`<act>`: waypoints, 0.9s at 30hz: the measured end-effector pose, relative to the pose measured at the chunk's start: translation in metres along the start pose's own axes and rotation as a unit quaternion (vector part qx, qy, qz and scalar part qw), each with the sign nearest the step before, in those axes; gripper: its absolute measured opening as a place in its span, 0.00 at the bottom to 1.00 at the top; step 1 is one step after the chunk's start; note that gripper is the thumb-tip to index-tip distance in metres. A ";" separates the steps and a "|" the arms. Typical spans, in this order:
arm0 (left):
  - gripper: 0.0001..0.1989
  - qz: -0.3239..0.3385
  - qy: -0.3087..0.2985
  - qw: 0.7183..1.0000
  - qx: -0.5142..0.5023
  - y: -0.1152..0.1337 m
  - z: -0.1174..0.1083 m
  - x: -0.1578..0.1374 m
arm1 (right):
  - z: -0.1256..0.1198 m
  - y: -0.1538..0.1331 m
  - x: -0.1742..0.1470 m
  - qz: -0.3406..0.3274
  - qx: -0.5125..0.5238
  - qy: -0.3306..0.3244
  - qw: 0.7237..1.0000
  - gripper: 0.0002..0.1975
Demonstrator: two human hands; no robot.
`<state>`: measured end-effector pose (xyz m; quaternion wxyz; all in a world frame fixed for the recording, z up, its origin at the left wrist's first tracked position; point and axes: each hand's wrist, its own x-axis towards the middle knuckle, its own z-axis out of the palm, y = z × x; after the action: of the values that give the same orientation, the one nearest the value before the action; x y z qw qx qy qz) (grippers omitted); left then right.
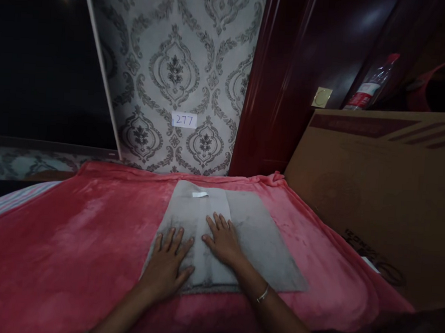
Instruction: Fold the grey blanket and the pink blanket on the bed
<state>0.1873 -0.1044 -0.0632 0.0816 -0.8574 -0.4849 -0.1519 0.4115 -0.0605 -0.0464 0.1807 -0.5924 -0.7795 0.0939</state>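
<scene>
At six o'clock I am seeing the grey cloth (263, 244) lying mostly flat, some wrinkles left; my left hand (166, 266), at its eight o'clock, and right hand (223, 243), near centre, are resting spread, pinching nothing.

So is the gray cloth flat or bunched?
Flat: the gray cloth shows mostly straight edges on the red blanket, under the left hand and right hand.

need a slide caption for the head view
Left hand and right hand rest on grey plush cloth atop a red blanket.

Grey fabric (258, 234) partly covered; screen (43, 70), carton (368, 190) cut off.
</scene>
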 end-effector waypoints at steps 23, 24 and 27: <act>0.31 -0.171 -0.120 0.978 0.010 -0.055 0.011 0.193 | -0.004 -0.003 -0.005 -0.107 0.005 -0.046 0.993 0.30; 0.32 -0.174 -0.113 0.978 0.011 -0.055 0.014 0.191 | -0.005 -0.003 -0.005 -0.106 0.010 -0.047 0.993 0.30; 0.31 -0.172 -0.102 0.980 0.009 -0.055 0.020 0.187 | -0.011 0.000 0.001 -0.103 0.021 -0.070 0.992 0.30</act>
<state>0.2340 0.0806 -0.0188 0.0125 -0.7715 -0.6321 -0.0709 0.4153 -0.0599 -0.0361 0.1471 -0.4975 -0.8446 0.1322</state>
